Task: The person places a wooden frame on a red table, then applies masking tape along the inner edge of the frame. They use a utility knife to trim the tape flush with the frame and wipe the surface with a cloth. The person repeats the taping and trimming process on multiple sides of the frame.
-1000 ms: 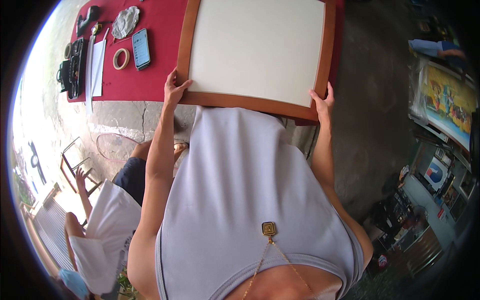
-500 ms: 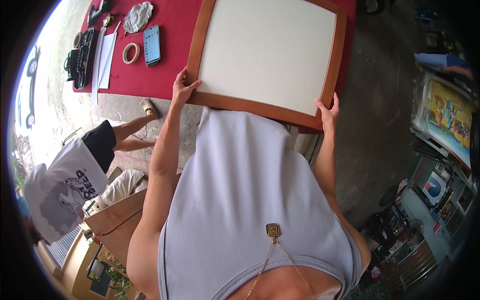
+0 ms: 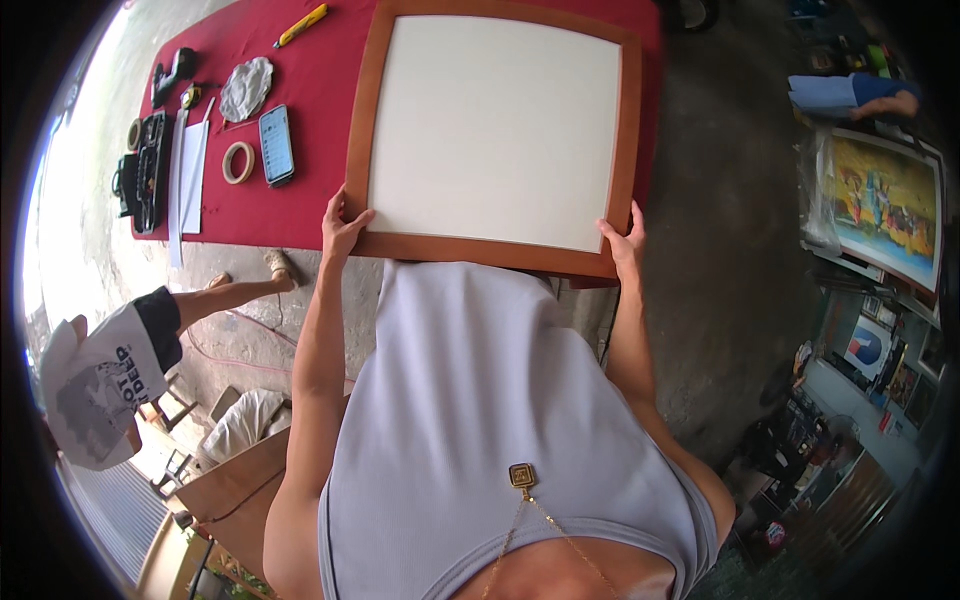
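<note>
A brown wooden picture frame (image 3: 480,255) with a blank white panel (image 3: 495,135) inside it lies over the near part of a red-covered table (image 3: 300,70). My left hand (image 3: 345,225) grips its near left corner, thumb on top and fingers at the outer edge. At the near right corner, my right hand (image 3: 624,240) holds the frame the same way. The fingers' undersides are hidden by the wood. The frame's near edge is close against my grey shirt.
Left on the table are a phone (image 3: 277,145), a tape roll (image 3: 238,162), a crumpled cloth (image 3: 246,89), a yellow cutter (image 3: 301,25), a power drill (image 3: 173,77) and a black tool case (image 3: 151,172). A person (image 3: 110,375) walks at left. A framed painting (image 3: 885,205) stands at right.
My view has shifted, so the table and frame sit lower and the frame looks straighter. The yellow cutter has come into view. The person at left has moved away. Both hands keep their hold.
</note>
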A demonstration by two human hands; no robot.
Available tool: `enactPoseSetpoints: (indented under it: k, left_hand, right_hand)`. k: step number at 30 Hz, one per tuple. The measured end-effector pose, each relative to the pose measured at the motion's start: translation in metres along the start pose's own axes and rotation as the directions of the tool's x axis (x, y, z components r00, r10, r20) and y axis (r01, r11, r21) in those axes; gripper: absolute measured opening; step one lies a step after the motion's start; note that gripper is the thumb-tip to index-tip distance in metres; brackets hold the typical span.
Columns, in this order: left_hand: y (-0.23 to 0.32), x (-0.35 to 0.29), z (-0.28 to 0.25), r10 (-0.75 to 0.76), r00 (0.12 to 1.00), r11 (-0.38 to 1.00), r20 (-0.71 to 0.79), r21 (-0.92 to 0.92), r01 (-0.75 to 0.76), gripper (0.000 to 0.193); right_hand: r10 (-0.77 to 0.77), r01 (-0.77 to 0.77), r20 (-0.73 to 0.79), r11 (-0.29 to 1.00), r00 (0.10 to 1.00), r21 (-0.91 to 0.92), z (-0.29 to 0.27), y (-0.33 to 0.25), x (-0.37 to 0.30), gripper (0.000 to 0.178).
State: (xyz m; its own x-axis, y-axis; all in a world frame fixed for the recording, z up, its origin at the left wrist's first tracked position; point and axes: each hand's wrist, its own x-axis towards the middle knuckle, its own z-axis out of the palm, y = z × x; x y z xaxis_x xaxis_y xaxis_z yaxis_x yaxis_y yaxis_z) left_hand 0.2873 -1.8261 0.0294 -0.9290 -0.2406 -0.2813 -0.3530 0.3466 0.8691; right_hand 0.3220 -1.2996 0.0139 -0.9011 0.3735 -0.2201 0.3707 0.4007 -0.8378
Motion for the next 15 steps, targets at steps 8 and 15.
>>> enactPoseSetpoints:
  k: [8,15]
  left_hand:
    - [-0.017,0.003,-0.003,0.042,0.999,0.996,-0.027,0.078,-0.039,0.075]
    - [-0.023,0.005,0.0,0.072,0.996,0.995,-0.06,0.071,-0.068,0.073]
  right_hand:
    - [0.086,-0.087,0.019,0.99,0.996,0.109,0.001,-0.016,-0.002,0.082]
    - [0.084,-0.087,0.031,0.99,0.996,0.112,0.001,-0.01,-0.001,0.084]
